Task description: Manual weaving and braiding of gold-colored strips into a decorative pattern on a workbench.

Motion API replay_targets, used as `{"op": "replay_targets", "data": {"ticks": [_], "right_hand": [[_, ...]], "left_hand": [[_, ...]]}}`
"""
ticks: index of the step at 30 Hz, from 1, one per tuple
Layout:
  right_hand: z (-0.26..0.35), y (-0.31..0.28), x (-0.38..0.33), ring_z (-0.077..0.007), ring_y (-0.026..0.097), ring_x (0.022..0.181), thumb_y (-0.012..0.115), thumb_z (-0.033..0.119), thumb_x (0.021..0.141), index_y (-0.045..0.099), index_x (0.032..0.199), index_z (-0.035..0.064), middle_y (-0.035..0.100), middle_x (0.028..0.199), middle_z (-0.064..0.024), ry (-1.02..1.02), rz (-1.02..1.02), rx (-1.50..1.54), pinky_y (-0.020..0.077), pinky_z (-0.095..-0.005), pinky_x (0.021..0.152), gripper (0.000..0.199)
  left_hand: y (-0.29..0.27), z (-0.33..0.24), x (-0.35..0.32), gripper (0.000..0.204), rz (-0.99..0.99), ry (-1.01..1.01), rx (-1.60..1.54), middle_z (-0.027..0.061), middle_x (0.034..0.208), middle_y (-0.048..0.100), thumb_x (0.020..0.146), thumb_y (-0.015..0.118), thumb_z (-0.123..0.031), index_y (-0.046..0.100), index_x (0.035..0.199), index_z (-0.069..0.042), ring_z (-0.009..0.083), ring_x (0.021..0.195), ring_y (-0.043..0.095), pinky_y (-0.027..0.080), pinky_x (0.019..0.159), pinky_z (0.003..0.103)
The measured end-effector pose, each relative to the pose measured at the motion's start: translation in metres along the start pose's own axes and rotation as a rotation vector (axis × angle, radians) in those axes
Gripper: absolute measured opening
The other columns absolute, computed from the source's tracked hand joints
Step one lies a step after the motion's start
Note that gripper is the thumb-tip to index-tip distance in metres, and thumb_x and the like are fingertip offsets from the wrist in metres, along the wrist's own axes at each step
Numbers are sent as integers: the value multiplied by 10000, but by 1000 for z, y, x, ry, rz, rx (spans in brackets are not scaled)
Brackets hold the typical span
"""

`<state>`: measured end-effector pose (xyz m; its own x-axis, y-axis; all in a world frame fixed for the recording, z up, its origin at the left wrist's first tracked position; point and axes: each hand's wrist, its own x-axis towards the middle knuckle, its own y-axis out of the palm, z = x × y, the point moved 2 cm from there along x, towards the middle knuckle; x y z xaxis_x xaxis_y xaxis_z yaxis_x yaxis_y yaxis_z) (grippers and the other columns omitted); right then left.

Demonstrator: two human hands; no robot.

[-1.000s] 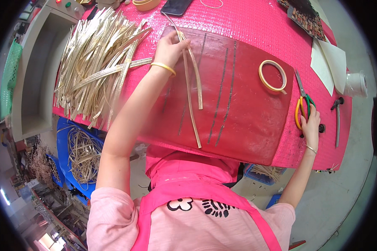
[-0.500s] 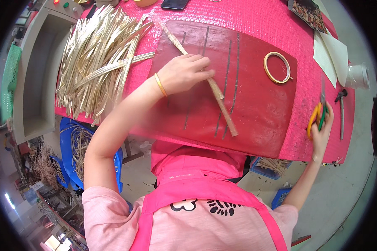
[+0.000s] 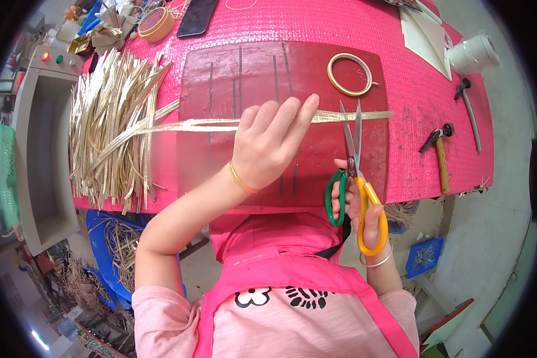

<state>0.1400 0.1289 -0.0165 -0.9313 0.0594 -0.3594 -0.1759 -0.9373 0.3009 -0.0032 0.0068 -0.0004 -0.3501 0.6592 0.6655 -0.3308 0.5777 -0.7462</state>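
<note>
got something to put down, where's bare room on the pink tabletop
Bare pink tabletop lies beyond the red mat, between smartphone and white sheets, and narrowly between mat and yellow-handled hammer. Crowded: left end, under golden strips; mid-mat, around left hand and scissors.

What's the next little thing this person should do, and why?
Probably close the scissors gently, after checking that the gold strips lie between the blades. The right hand holds them open, crossing the strips in this view, while the left hand holds the strips alongside.
</note>
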Motion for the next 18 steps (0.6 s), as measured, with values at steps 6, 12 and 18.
{"op": "replay_targets", "data": {"ticks": [6, 12, 18], "right_hand": [[-5, 1, -1, -38, 381, 571, 467, 648, 663, 298, 1208, 37, 393, 753, 5, -46, -34, 118, 330, -168, 482, 836], [-16, -7, -15, -24, 349, 397, 369, 469, 829, 389, 1132, 21, 390, 600, 5, 11, -124, 233, 286, -150, 320, 541], [-10, -80, -16, -29, 377, 405, 500, 197, 822, 407, 1171, 50, 450, 629, 16, -56, -656, -157, 283, -153, 338, 390]], "left_hand": [[1, -8, -12, 420, 21, 1, -41, 24, 822, 506, 596, 532, -53, 567, 1014, -61, 144, 681, 477, 356, 602, 268], [23, 4, -23, 393, 188, -51, -89, 65, 921, 509, 641, 510, -32, 540, 1031, -65, 193, 799, 484, 372, 681, 303], [41, -28, -6, 369, 305, -243, -444, 131, 960, 466, 640, 618, -146, 477, 968, -51, 288, 954, 420, 346, 825, 368]]}}
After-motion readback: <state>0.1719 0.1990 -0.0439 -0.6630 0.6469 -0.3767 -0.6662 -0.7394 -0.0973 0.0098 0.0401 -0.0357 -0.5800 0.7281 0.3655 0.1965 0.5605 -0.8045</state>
